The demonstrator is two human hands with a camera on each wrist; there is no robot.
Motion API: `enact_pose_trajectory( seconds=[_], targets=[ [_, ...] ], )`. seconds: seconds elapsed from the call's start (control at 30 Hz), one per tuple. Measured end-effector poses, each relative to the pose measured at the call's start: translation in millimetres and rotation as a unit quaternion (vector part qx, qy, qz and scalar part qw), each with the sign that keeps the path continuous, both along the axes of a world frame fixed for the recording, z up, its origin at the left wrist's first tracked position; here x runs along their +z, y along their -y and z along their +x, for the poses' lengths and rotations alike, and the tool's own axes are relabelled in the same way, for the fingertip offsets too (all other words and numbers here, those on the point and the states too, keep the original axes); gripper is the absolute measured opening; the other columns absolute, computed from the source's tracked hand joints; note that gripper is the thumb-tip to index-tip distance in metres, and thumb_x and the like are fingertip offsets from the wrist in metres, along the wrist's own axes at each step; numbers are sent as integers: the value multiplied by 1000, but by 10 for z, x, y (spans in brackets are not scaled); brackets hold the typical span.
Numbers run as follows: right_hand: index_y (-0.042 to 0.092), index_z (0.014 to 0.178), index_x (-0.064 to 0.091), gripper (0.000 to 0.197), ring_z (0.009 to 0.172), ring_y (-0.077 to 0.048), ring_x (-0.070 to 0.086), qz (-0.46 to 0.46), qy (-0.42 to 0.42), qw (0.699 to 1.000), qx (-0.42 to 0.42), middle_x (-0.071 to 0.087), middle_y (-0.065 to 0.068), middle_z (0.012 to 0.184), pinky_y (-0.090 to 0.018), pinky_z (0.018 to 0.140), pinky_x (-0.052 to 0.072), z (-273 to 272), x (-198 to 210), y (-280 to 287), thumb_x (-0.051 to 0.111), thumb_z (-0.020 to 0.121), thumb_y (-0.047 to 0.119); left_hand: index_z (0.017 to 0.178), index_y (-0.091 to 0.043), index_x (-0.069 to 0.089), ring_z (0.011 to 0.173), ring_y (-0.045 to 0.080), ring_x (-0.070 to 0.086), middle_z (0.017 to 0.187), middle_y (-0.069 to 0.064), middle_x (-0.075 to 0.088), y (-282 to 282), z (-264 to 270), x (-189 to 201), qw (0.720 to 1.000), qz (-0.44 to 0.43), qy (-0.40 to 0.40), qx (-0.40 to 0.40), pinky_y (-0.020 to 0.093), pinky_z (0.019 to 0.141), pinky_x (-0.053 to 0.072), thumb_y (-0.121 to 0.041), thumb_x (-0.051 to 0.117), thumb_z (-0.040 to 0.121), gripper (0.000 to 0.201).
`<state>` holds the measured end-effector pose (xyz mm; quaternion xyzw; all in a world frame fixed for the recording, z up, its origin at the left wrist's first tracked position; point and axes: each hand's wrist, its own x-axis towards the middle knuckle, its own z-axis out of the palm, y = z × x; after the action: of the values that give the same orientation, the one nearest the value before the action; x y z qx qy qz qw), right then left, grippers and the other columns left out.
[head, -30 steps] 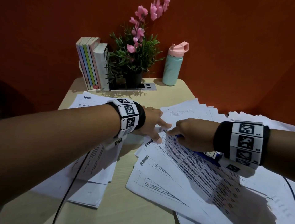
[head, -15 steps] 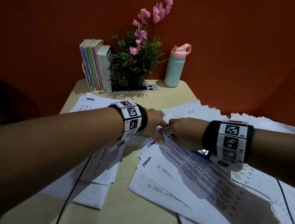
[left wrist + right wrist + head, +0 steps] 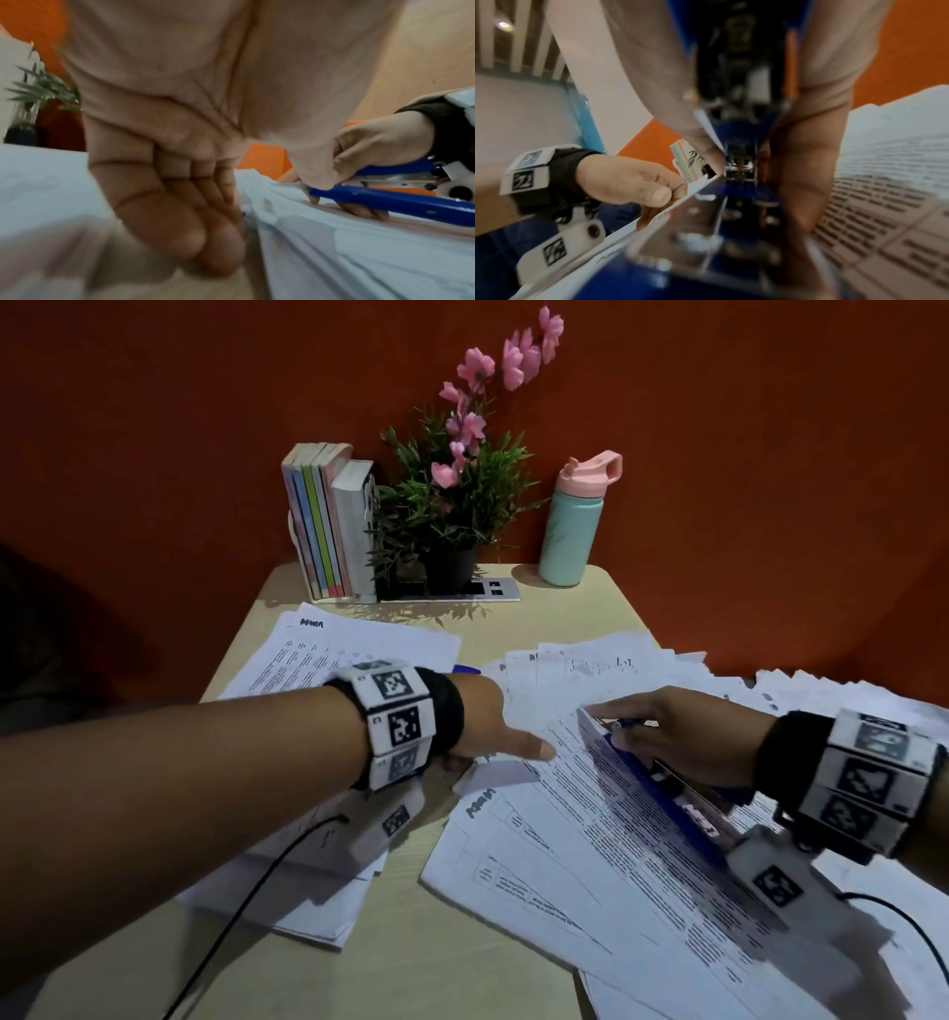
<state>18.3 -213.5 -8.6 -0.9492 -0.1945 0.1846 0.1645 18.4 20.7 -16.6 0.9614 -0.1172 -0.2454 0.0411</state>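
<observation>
A stapled-looking set of printed sheets lies fanned on the right half of the table. My left hand pinches its near-left corner, thumb on top and fingers underneath, as the right wrist view shows for the left hand. My right hand grips a blue stapler whose mouth sits at the sheets' raised top edge. The stapler is long, blue and metal. In the right wrist view the stapler fills the centre, with the printed sheets beside it.
A second paper pile lies at the left, with a blue pen poking out. Upright books, a potted pink-flowered plant and a teal bottle line the back against the orange wall. A black cable crosses the table's front left.
The two hands were touching at the sheets' corner half a second ago. Now the right hand and stapler sit further right, and a gap shows between the hands.
</observation>
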Motion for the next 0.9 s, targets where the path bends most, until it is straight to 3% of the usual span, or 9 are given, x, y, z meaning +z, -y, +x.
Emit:
enact_pose_trajectory(
  seconds=[0.17,0.27,0.33,0.43,0.53,0.67,0.73,0.8,0.9],
  targets=[
    [39,139,51,38,89,-9,66,31,14,999,-39,70,2,114,-12,71,46,-92,49,-20,48,102,30,68,-15,45,59,17,40,68,0,42,95,-35,-35,997,-49,56,12,28,55,31,-55,72,80,50],
    [38,141,50,40,104,-16,64,50,18,998,-47,66,4,122,-24,89,48,-136,72,13,49,101,31,62,-16,37,58,19,32,62,0,33,101,-17,76,991,-111,77,26,28,54,22,-38,78,80,50],
    [41,139,51,39,102,-15,65,67,24,996,-53,66,6,121,-28,91,49,-141,116,51,50,101,32,62,-15,42,56,19,33,60,0,34,95,15,164,988,-121,89,28,28,54,23,-32,76,83,43],
    [47,136,52,38,106,-11,63,83,28,995,-49,63,12,126,-22,89,47,-154,206,114,53,100,33,73,-11,62,54,15,39,62,-1,46,62,116,306,989,-114,90,10,26,52,29,-24,69,90,23],
    [51,133,53,38,113,-2,57,91,-6,996,-23,55,19,137,-14,89,41,-198,254,164,54,99,33,74,-21,65,57,13,47,66,-3,57,54,199,442,992,-98,66,-32,24,55,37,-25,65,94,20],
    [57,132,49,38,119,-5,55,61,-52,997,14,47,26,143,-27,101,46,-281,210,173,50,100,37,95,-19,70,66,8,54,80,-6,63,151,315,480,988,-80,109,-68,15,52,38,-24,62,96,10],
    [59,132,47,37,118,-7,58,32,-60,997,22,47,25,143,-33,99,51,-317,165,170,49,100,40,111,-12,66,90,20,61,105,4,68,202,367,437,984,-68,147,-77,22,67,42,-30,61,96,24],
    [62,130,46,37,116,-8,60,13,-61,998,22,52,21,141,-34,99,50,-332,112,171,49,100,42,141,-14,49,119,23,56,136,6,58,189,398,378,985,-45,155,-55,28,90,42,-44,62,94,57],
    [58,131,49,37,125,-5,52,10,-57,998,20,47,22,145,-28,107,40,-346,72,160,52,99,39,144,-8,44,128,27,51,142,9,53,20,436,316,995,47,89,12,36,105,42,-58,59,90,75]
  ],
)
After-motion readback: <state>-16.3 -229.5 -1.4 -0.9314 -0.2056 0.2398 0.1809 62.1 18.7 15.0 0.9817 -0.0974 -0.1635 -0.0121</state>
